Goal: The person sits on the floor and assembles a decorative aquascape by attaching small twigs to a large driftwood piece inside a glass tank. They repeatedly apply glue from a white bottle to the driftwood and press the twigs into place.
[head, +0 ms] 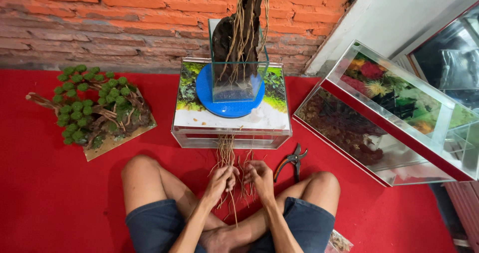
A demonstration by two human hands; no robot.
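Observation:
I sit cross-legged on a red carpet. My left hand (pixel 221 179) and my right hand (pixel 259 175) are close together in front of me, both gripping a bundle of thin tan roots (pixel 227 152) that stands up from the floor between my knees. Loose root ends hang down below my hands. Just ahead stands a glass tank (pixel 231 128) with a plant picture on top, bearing a blue round turntable (pixel 205 91). On the turntable is a small clear glass tank (pixel 238 58) holding dark driftwood (pixel 238 31) draped with the same roots.
Black-handled pruning shears (pixel 293 161) lie on the carpet right of my right hand. A moss-ball tree model on a board (pixel 92 108) sits at left. A large tilted aquarium (pixel 394 113) lies at right. A brick wall (pixel 100 18) runs behind.

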